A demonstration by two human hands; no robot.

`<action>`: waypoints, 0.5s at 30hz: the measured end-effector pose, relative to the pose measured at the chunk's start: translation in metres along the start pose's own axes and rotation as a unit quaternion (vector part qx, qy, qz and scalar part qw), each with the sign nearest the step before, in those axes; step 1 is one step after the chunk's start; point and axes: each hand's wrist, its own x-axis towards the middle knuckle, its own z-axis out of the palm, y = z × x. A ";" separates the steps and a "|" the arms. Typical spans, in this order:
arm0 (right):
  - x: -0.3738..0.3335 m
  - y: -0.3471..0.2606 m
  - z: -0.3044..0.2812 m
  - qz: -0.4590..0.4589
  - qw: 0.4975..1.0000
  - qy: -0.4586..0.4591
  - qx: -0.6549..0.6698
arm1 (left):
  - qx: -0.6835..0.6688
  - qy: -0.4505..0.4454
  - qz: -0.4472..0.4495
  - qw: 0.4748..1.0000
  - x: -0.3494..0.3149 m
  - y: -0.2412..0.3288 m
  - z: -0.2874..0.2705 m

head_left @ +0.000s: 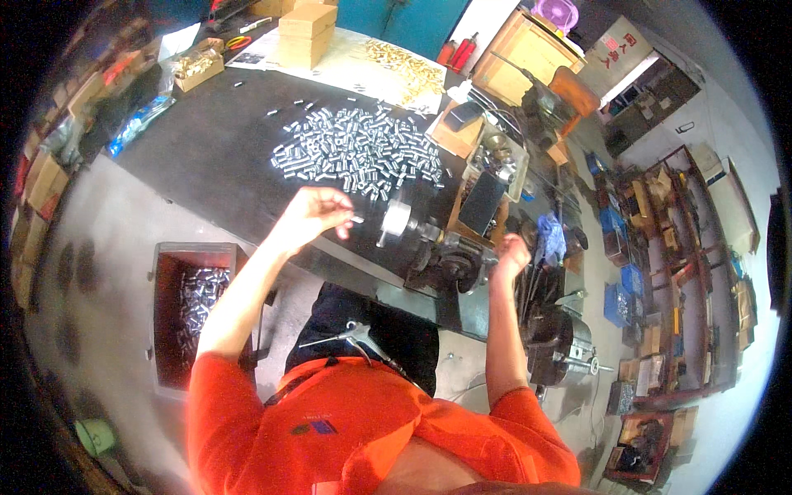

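Observation:
My left hand (320,216) is closed in a pinch on a small silver metal sleeve (357,219), just left of a bench machine's round chuck (396,221). The sleeve and the chuck stand apart. My right hand (512,254) is a fist at the right end of the dark machine body (456,264); whatever lies inside its fingers is hidden. Beyond my left hand, a wide heap of similar silver sleeves (359,148) covers part of the black bench top (206,157).
Below the bench at left stands a bin (157,313) of metal parts. Brass pieces (404,68) and stacked cartons (307,37) lie at the back on paper. An air gun (359,334) hangs at my lap. Another machine (557,342) and shelves (685,280) stand right.

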 end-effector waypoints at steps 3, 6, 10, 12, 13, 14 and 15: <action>0.000 -0.103 -0.002 0.146 0.930 0.030 0.335 | 0.080 0.046 -0.025 0.995 -0.047 0.000 -0.034; -0.018 -0.131 -0.031 0.100 0.926 -0.009 0.365 | 0.209 0.118 -0.097 0.966 -0.102 0.002 -0.069; -0.066 -0.145 -0.049 0.179 0.904 0.000 0.388 | 0.249 0.251 -0.165 0.921 -0.183 -0.032 -0.107; -0.088 -0.119 -0.055 0.181 0.893 -0.042 0.411 | 0.589 0.179 -0.185 0.766 -0.203 -0.041 -0.122; -0.094 -0.109 -0.053 0.223 0.891 -0.036 0.395 | 0.593 0.181 -0.177 0.764 -0.201 -0.040 -0.120; -0.099 -0.095 -0.051 0.261 0.887 -0.029 0.379 | 0.599 0.182 -0.165 0.762 -0.190 -0.035 -0.114; -0.100 -0.077 -0.046 0.293 0.881 -0.017 0.371 | 0.605 0.183 -0.154 0.759 -0.177 -0.031 -0.109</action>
